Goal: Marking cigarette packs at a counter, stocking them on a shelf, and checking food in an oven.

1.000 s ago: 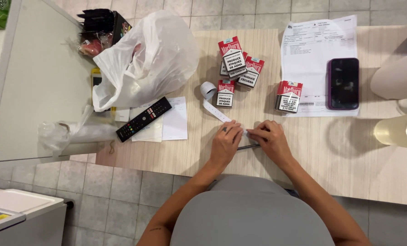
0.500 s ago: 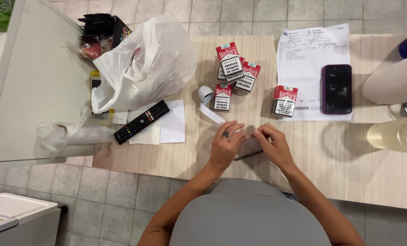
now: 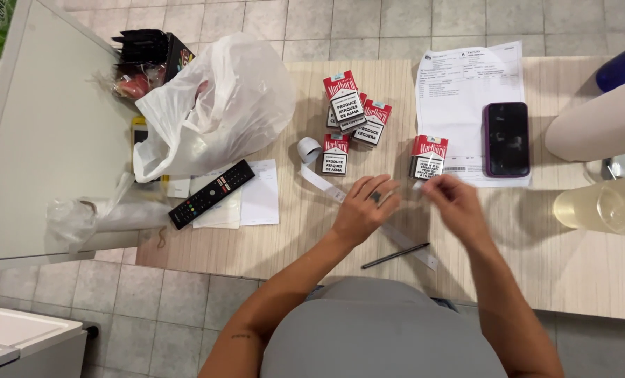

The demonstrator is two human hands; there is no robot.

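My left hand lies flat, fingers spread, on a long white paper strip. The strip unrolls from a small curl and runs diagonally toward the table's near edge. My right hand hovers just to the right with its fingers drawn together, right below a single red-and-white small box. Whether it pinches anything is unclear. A dark pen lies loose on the wooden table, below both hands and beside the strip's end.
Three more red-and-white boxes are clustered behind the strip. A printed sheet carries a dark phone. A white plastic bag, a black remote on papers and a pale glass are also on the table.
Both hands have left the pen, which now lies on the table. They moved up the table toward the single box, and the left hand spread flat on the strip.
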